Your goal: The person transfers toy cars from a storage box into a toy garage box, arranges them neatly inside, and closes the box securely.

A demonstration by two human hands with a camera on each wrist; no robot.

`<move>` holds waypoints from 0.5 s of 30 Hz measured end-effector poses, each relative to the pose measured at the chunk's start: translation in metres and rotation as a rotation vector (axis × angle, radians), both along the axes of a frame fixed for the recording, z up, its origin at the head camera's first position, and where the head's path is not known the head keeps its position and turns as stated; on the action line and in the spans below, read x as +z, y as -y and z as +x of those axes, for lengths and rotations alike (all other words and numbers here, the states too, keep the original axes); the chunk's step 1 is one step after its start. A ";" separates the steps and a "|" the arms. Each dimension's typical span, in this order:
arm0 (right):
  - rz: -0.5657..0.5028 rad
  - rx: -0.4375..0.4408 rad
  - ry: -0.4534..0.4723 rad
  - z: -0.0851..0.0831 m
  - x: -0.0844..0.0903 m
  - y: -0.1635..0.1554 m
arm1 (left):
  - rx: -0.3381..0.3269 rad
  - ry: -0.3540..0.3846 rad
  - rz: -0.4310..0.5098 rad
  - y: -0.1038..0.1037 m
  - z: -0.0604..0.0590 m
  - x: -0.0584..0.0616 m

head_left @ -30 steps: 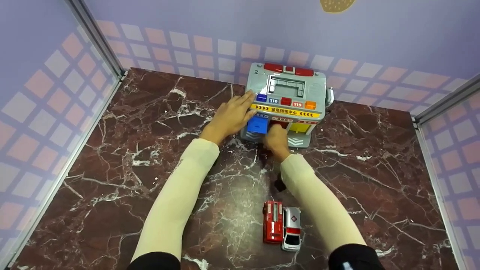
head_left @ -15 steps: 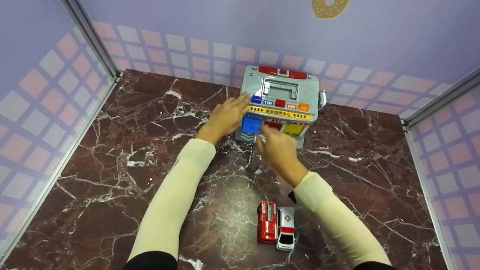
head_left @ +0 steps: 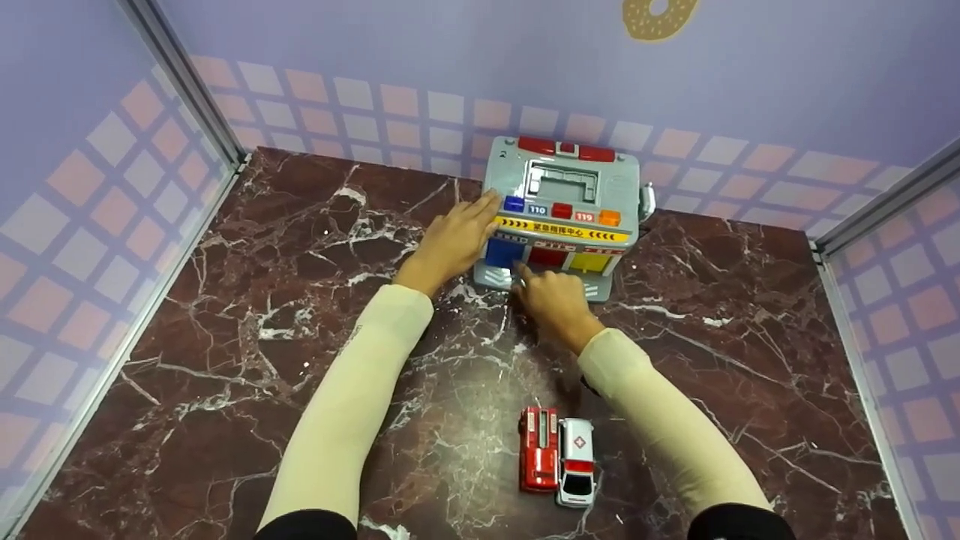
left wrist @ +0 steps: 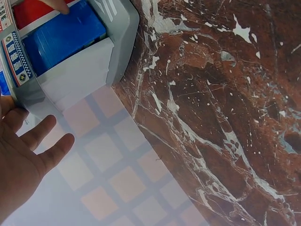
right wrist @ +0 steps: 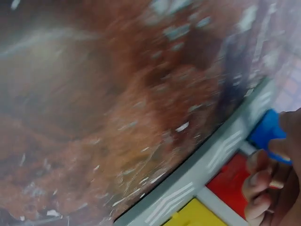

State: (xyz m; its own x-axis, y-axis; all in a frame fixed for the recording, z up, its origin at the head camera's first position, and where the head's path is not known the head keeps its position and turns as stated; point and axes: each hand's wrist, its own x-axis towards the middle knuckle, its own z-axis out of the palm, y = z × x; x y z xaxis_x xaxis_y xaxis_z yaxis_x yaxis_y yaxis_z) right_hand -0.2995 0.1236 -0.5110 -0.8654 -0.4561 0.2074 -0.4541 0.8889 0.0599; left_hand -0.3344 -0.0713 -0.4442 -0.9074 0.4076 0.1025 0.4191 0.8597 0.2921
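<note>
Marble, dark red with white veins, makes up the tabletop (head_left: 262, 337), and the grey toy rescue station (head_left: 562, 217) stands at its far edge, against the lilac checked wall (head_left: 390, 105). Take that station as your landmark.

Your left hand (head_left: 454, 240) lies flat against the station's left side, fingers straight and spread, their tips reaching up to the top panel beside the blue button (head_left: 514, 203). In the left wrist view the same hand (left wrist: 21, 160) shows an open palm with relaxed fingers, gripping nothing.

Your right hand (head_left: 551, 296) sits at the foot of the station's front. Its index finger is stretched out and touches the lower edge of the blue door (head_left: 501, 253), the leftmost of three; the other fingers are curled under. In the right wrist view a fingertip (right wrist: 282, 146) presses on that blue door (right wrist: 265, 132) (the picture is blurred, so finer detail of the grip cannot be made out). Nothing is held in this hand.

The blue door is next to the red door (head_left: 548, 257), which is in the middle, and the yellow door (head_left: 590, 262) is on the right. All three appear closed.

Well in front of the station, near your right forearm, a red fire engine (head_left: 538, 448) and a white ambulance (head_left: 576, 462) are parked side by side, touching.
</note>
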 end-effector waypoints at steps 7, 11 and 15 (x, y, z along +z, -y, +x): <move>0.096 0.028 -0.040 -0.007 -0.004 -0.002 | -0.004 -0.036 -0.009 -0.002 0.000 0.001; 0.140 0.017 -0.008 -0.011 -0.003 -0.001 | -0.018 -0.028 -0.023 0.000 -0.001 0.002; 0.172 -0.001 0.026 -0.014 -0.001 0.005 | -0.033 0.010 -0.043 0.003 -0.003 0.003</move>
